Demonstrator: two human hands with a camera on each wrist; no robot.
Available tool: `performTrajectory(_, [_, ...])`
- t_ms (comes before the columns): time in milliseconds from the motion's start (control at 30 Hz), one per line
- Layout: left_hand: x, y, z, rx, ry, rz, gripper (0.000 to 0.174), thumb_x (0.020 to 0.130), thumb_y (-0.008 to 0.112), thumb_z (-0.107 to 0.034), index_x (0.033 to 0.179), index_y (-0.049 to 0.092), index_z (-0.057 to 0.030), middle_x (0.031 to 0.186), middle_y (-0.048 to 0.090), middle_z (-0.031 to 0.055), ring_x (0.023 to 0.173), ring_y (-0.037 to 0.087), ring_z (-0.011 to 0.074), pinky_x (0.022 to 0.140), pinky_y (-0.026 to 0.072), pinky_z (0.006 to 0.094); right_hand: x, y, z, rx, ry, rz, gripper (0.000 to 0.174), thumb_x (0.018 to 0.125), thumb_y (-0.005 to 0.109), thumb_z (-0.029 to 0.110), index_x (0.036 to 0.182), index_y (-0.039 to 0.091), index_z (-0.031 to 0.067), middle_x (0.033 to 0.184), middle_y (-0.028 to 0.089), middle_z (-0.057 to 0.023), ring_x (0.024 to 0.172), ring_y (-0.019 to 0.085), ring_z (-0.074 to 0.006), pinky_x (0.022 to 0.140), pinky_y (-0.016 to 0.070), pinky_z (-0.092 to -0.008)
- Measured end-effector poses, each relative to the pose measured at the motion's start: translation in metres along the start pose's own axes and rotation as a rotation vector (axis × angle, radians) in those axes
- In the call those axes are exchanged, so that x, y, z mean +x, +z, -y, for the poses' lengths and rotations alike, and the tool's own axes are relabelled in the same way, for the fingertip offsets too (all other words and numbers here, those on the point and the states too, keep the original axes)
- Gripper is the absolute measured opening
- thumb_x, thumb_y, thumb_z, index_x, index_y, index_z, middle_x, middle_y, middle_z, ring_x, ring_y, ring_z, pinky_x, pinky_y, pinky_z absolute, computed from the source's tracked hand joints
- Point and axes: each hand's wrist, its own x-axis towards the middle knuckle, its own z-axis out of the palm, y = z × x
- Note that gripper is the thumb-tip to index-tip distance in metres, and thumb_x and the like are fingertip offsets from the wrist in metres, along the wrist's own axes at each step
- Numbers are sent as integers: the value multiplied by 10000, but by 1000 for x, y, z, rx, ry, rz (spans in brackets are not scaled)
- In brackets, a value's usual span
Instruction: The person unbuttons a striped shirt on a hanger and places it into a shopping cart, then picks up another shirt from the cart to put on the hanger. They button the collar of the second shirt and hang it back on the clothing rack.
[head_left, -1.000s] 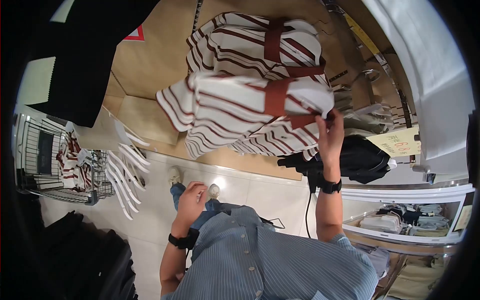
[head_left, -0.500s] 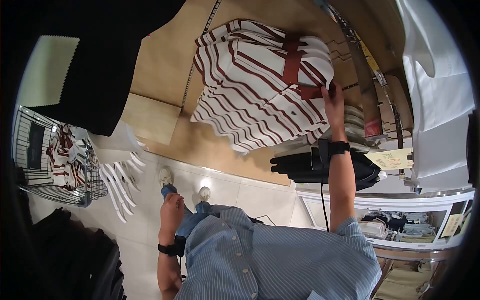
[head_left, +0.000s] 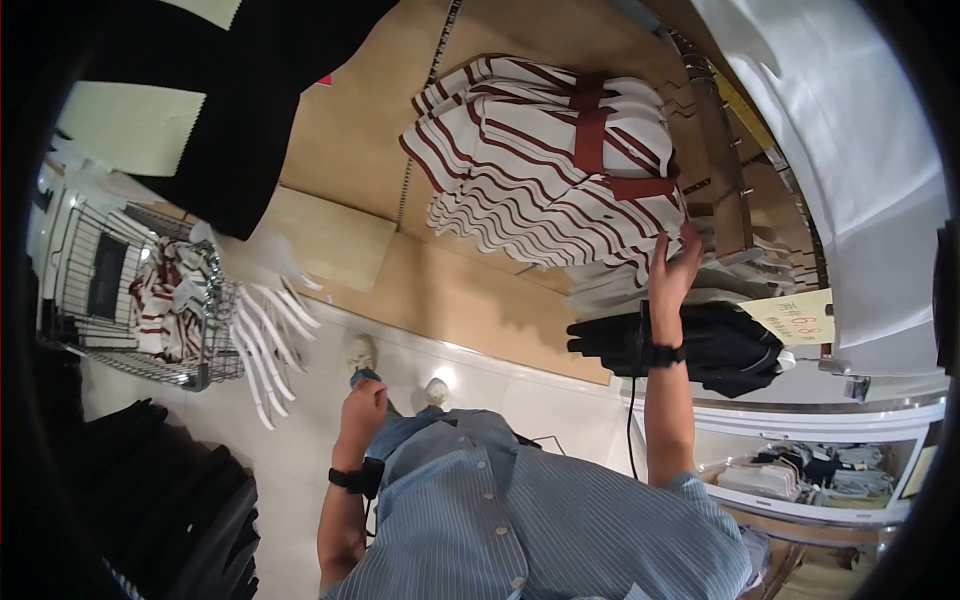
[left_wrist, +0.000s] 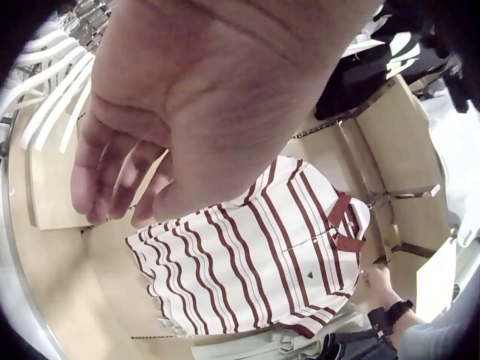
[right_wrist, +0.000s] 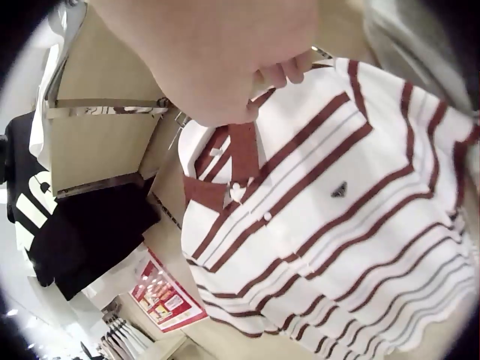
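Note:
Several white shirts with dark red stripes and red collars hang close together, the front striped shirt (head_left: 540,140) (left_wrist: 247,262) (right_wrist: 300,217) turned with its buttons and small dark emblem in view. My right hand (head_left: 675,280) (left_wrist: 379,286) (right_wrist: 217,52) is at the shirt's shoulder side near the collar, its fingers slightly bent and apart in the head view; whether they touch the fabric is unclear. Low in front of my body, away from the shirts, my left hand (head_left: 362,408) (left_wrist: 202,105) hangs with loosely curled fingers and holds nothing.
A wire cart (head_left: 195,375) with striped garments stands at the left, beside white hangers (head_left: 262,340). Dark clothing (head_left: 225,120) hangs at upper left. Black garments (head_left: 715,340) and a yellow price sign (head_left: 800,315) are right of the shirts, with a white cabinet (head_left: 820,510) below.
The front striped shirt, earlier swung out toward me, now hangs back against the others. My right hand has come away from its collar toward the shoulder edge. My left hand has dropped slightly.

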Motion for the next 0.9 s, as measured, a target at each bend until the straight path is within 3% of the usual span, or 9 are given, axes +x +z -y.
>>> performTrajectory(33, [0,4,-3,-11,1,7,56,840,606,-94,858,613,-41,873,625,168,793,612,381,673,508,454,-21,-4,-1,37,71,77,456,894,664,154,1251,495,-74,1236,547,-243,1122,524,-352,938,442,-396])
performTrajectory(233, [-15,17,-32,25,-96,29,90,845,615,-126,876,627,-43,928,629,181,828,619,396,710,514,465,-145,17,-15,294,219,461,218,873,642,77,1063,584,-13,1048,599,-190,941,590,-328,819,492,-396])
performTrajectory(367, [-56,24,-38,68,-200,27,128,851,615,-163,890,638,-44,962,632,184,848,626,400,736,517,471,-192,24,-5,333,172,752,216,873,631,98,1057,591,-10,1016,620,-179,898,625,-328,800,505,-388])
performTrajectory(467, [-74,23,-39,89,-286,33,152,867,616,-174,934,681,-54,946,642,169,781,652,333,732,525,411,-225,10,-1,342,223,904,250,873,635,142,1070,605,-8,1030,633,-185,896,640,-327,785,513,-384])
performTrajectory(500, [-78,20,-38,42,-306,41,141,854,615,-174,891,664,-47,974,638,175,853,627,399,745,517,465,-234,7,-4,345,212,958,259,872,639,157,1071,612,-8,1039,635,-188,893,643,-325,782,514,-384])
performTrajectory(533, [-81,16,-37,24,-290,18,137,854,616,-171,888,665,-48,967,637,175,852,625,398,746,516,462,-242,4,-7,346,201,1013,270,871,643,172,1071,620,-7,1047,637,-191,891,647,-324,778,516,-384])
performTrajectory(700, [-91,-1,-22,29,-166,-96,131,872,619,-153,906,670,-37,955,643,151,790,662,318,728,531,390,-261,-14,-3,300,186,972,232,856,658,161,1018,659,-5,992,662,-183,807,674,-281,721,535,-349])
performTrajectory(767, [-100,-18,-11,-47,-200,-134,123,857,623,-156,890,667,-46,945,635,161,831,630,364,748,517,425,-268,-16,9,287,249,1000,239,849,651,165,1015,663,-7,1027,648,-192,827,667,-313,747,526,-381])
performTrajectory(900, [-143,-66,27,-105,-282,-205,127,854,618,-159,895,668,-50,946,630,169,866,611,391,766,509,445,-290,-10,61,218,153,1081,256,847,652,181,1022,662,-6,1027,650,-202,819,669,-315,752,526,-385])
